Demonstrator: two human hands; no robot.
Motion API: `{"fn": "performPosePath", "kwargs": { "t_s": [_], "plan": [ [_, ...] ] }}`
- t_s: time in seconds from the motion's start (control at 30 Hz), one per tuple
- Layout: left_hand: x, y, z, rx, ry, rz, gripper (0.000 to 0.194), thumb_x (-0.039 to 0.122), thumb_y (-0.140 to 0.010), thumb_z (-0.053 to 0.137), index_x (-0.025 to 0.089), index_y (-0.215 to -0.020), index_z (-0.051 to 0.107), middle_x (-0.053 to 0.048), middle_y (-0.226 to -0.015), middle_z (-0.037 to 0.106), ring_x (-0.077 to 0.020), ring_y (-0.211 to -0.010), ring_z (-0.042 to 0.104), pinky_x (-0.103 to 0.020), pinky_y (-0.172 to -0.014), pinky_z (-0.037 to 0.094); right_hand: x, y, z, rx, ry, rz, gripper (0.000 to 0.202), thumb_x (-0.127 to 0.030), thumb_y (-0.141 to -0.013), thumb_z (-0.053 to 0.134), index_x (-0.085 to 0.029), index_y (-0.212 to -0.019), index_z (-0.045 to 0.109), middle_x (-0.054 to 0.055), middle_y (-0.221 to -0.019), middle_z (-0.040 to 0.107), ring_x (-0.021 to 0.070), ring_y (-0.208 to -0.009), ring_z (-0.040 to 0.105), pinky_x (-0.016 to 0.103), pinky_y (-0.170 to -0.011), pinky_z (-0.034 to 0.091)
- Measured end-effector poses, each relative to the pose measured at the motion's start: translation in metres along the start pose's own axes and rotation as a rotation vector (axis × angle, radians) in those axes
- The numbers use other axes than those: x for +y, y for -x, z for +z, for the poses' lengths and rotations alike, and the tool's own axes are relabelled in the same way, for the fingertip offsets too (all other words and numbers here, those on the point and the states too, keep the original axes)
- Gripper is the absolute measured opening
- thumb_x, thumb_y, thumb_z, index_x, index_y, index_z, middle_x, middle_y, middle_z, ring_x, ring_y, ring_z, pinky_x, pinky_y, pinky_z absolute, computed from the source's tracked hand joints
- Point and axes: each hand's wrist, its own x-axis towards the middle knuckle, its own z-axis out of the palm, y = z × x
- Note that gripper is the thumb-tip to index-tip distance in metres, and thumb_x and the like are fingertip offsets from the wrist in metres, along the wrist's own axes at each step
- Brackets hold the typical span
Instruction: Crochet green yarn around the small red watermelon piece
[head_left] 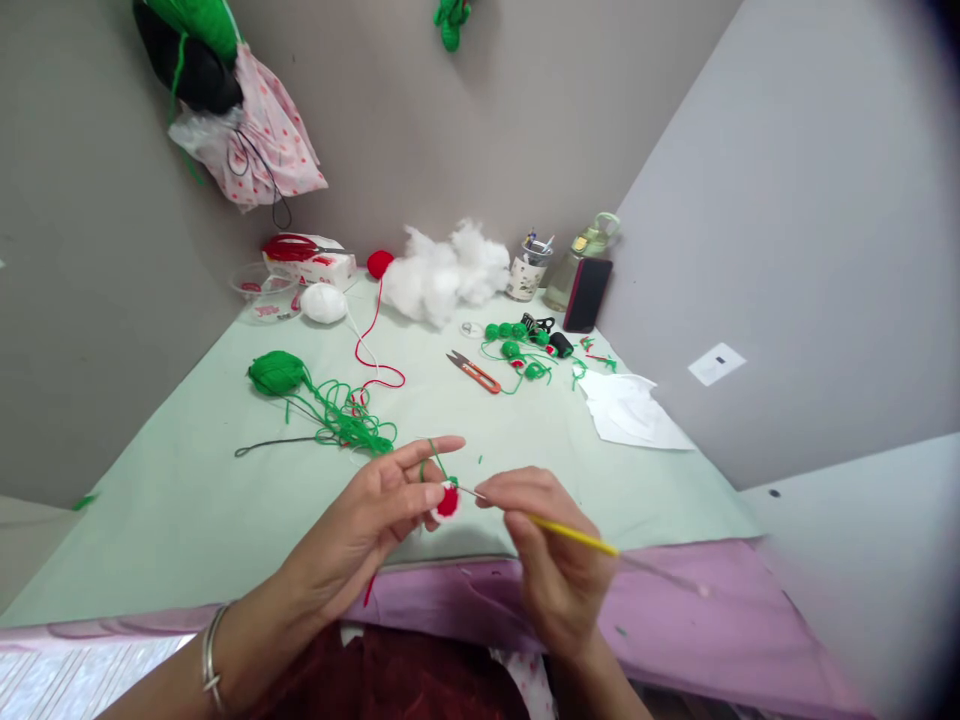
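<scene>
The head view looks down on a pale green bench (225,520) set into a corner between two grey walls, and the person is judged to be mid-stitch on a small crochet piece. Going left to right: the left hand (367,525), a bangle at its wrist, pinches the small red-and-white crochet piece (448,501) between thumb and fingers just above the near edge of the bench, a green strand (433,458) looped over its raised forefinger. The right hand (544,545) has its grip closed on a yellow-handled crochet hook (574,533), whose metal tip touches the piece's right side. The next move seems to call for a small, controlled pull of the hook, with the strand kept taut by the left forefinger. Open room lies between the hands and the clutter further back: loose green yarn (341,415) and its ball (276,372) toward the left, orange thread snips (475,372) at the middle, small green crocheted balls (517,345) and white paper (630,410) toward the right edge. White stuffing (450,270) sits at the far corner. The near edge, covered by a pink cloth (675,600), lies directly under both hands.
</scene>
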Motion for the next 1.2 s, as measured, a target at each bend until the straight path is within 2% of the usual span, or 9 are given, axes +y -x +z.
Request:
{"fn": "performPosePath", "kwargs": {
  "t_s": [0.1,0.17,0.3,0.47,0.73,0.9,1.03,1.2],
  "plan": [
    [0.003,0.000,-0.002,0.007,-0.092,0.058,0.043,0.027,-0.081,0.076,0.024,-0.123,0.069,0.002,-0.081,0.055,-0.0113,-0.072,0.049,-0.023,-0.073,0.042,-0.002,-0.005,0.000,0.059,-0.219,0.119,0.020,-0.020,-0.099,0.052,-0.021,-0.096,0.072,0.005,-0.077,0.067,0.0191,-0.075,0.065,0.035,-0.068,0.055],
    [0.001,0.001,-0.001,0.013,-0.158,0.112,0.040,0.028,-0.083,0.075,0.026,-0.123,0.070,0.002,-0.084,0.057,-0.0126,-0.077,0.051,-0.024,-0.077,0.042,0.000,-0.005,0.003,0.099,-0.302,0.144,0.019,-0.023,-0.099,0.053,-0.021,-0.093,0.071,0.005,-0.077,0.066,0.0189,-0.074,0.064,0.035,-0.066,0.054],
    [-0.005,0.001,-0.002,0.012,-0.235,0.154,0.036,0.026,-0.087,0.071,0.030,-0.122,0.069,0.002,-0.088,0.056,-0.0123,-0.081,0.052,-0.024,-0.080,0.042,0.004,-0.003,0.010,0.128,-0.262,0.138,0.020,-0.020,-0.099,0.054,-0.022,-0.097,0.074,0.008,-0.095,0.072,0.0194,-0.084,0.065,0.035,-0.072,0.054],
    [-0.003,0.000,-0.007,0.005,-0.245,0.157,0.036,0.026,-0.089,0.069,0.031,-0.125,0.067,0.003,-0.086,0.055,-0.0120,-0.080,0.051,-0.023,-0.079,0.041,0.005,-0.004,0.007,0.164,-0.333,0.198,0.019,-0.022,-0.099,0.054,-0.022,-0.095,0.072,0.005,-0.085,0.069,0.0159,-0.071,0.061,0.033,-0.068,0.053],
    [-0.003,0.001,-0.004,-0.041,-0.227,0.154,0.038,0.026,-0.087,0.071,0.029,-0.125,0.067,0.002,-0.089,0.057,-0.0135,-0.081,0.056,-0.027,-0.083,0.045,0.005,-0.006,0.009,0.114,-0.413,0.199,0.019,-0.023,-0.099,0.054,-0.023,-0.097,0.074,0.005,-0.090,0.071,0.0163,-0.077,0.062,0.032,-0.069,0.053],
    [-0.006,0.000,-0.001,-0.108,-0.187,0.105,0.043,0.024,-0.086,0.072,0.029,-0.128,0.063,0.003,-0.087,0.060,-0.0133,-0.084,0.060,-0.027,-0.087,0.045,0.006,-0.005,0.014,0.061,-0.441,0.218,0.018,-0.025,-0.098,0.058,-0.025,-0.099,0.075,0.006,-0.092,0.072,0.0198,-0.088,0.065,0.034,-0.076,0.052],
    [-0.005,-0.001,-0.002,-0.084,-0.182,0.121,0.049,0.024,-0.087,0.072,0.031,-0.133,0.059,0.003,-0.088,0.060,-0.0118,-0.085,0.058,-0.025,-0.084,0.045,0.007,-0.003,0.011,0.083,-0.518,0.280,0.018,-0.027,-0.099,0.057,-0.025,-0.097,0.075,0.004,-0.090,0.071,0.0166,-0.080,0.063,0.032,-0.075,0.051],
    [-0.004,-0.002,-0.002,-0.062,-0.233,0.159,0.046,0.024,-0.088,0.071,0.028,-0.133,0.059,0.003,-0.085,0.060,-0.0116,-0.083,0.058,-0.025,-0.082,0.045,0.007,-0.003,0.007,0.093,-0.611,0.330,0.020,-0.028,-0.102,0.051,-0.023,-0.097,0.070,0.004,-0.091,0.073,0.0142,-0.074,0.065,0.031,-0.074,0.052]
  ]
}}
